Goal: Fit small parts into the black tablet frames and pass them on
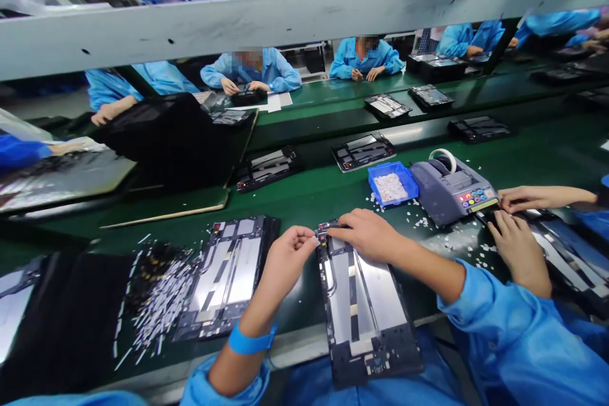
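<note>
An open tablet chassis lies lengthwise in front of me, its near end hanging over the bench edge. My right hand rests on its top edge, fingers pressed at the upper left corner. My left hand hovers beside that same corner with fingertips pinched together on something too small to make out. A second tablet chassis lies just to the left of my left hand.
A blue tray of small white parts and a grey tape dispenser stand behind the chassis. White strips litter the left. A co-worker's hands work at right. More chassis ride the green belt; several people sit opposite.
</note>
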`<state>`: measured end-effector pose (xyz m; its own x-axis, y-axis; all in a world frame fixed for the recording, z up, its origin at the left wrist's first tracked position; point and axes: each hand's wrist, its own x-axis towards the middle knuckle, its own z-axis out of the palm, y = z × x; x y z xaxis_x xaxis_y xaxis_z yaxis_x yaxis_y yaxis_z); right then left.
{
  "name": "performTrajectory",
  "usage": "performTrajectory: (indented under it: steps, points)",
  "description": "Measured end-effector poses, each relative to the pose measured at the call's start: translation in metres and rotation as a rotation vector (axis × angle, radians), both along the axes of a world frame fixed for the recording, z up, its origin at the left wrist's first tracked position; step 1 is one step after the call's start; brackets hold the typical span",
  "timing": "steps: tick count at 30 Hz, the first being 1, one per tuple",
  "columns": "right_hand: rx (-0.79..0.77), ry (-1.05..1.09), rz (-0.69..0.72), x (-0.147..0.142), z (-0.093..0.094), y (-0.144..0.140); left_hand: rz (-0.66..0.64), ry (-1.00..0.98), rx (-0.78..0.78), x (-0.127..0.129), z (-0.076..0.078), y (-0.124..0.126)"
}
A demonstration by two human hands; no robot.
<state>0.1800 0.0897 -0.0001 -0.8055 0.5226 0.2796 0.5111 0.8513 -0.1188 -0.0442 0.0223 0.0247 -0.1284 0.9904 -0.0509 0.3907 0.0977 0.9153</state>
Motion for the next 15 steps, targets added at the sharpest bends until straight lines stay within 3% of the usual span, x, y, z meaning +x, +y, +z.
performTrajectory:
  steps: [5,15]
  points:
    - [0.031,-0.138,0.036,-0.002,0.001,0.002,-0.126,0.137,-0.074,-0.008,0.001,0.0]
    - [0.141,-0.215,0.142,0.003,0.001,0.005,-0.316,0.372,-0.001,0.001,0.0,0.033]
